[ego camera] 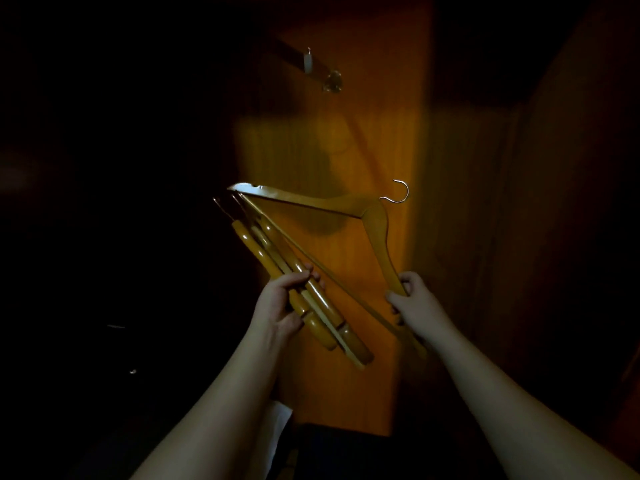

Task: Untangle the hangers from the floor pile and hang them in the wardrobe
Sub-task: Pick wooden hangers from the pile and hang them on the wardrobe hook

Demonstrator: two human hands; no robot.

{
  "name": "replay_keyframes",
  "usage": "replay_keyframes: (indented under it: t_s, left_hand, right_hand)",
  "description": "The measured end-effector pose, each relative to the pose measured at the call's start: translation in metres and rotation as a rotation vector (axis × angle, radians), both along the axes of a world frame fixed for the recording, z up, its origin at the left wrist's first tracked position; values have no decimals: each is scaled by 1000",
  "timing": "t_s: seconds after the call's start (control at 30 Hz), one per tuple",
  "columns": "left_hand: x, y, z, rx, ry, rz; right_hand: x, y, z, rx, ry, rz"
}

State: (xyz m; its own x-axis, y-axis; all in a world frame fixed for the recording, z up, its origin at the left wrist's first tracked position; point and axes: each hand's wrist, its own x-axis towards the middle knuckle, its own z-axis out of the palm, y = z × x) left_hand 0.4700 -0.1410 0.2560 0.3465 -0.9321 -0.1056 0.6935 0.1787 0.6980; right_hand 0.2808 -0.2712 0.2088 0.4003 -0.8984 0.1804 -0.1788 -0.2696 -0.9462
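Right hand (414, 299) fingers pinch one arm-end of a single honey-coloured wooden hanger (375, 220) w/ silver wire hook (398, 192); left hand (277, 303) fingers wrap a bundle of similar wooden hangers (304, 289). Both held up inside the orange-lit wardrobe, below the dark rail (311, 62). Best: draw single one fully free of bundle, turn hook up, then lift to rail

Mostly lost in darkness.
Left part of wardrobe rail (313, 65) swallowed by shadow; hooks of bundled hangers (298, 289) too dim to count; right hand (414, 301) covering single hanger's (346, 204) end; pale object (277, 424) below unidentifiable.
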Motion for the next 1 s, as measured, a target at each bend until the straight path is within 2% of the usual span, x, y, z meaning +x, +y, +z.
replay_keyframes:
  t_s: [0.2,0.4,0.6,0.8,0.87,1.0]
  left_hand:
    - [15,-7,-6,-32,40,14]
    - [43,-7,-10,-125,71,-124]
    - [66,-4,-8,-24,-58,-259]
    - [74,-10,-7,5,-55,-244]
    - [77,-13,-6,39,-100,-267]
    - [79,-16,-6,103,-185,-301]
  right_hand:
    - [19,11,-5,44,-3,64]
    - [42,24,-14,99,-28,109]
    - [57,28,-20,186,-149,171]
    - [70,30,-19,199,-176,162]
    - [76,27,-6,259,-278,147]
    - [80,5,34,442,-612,118]
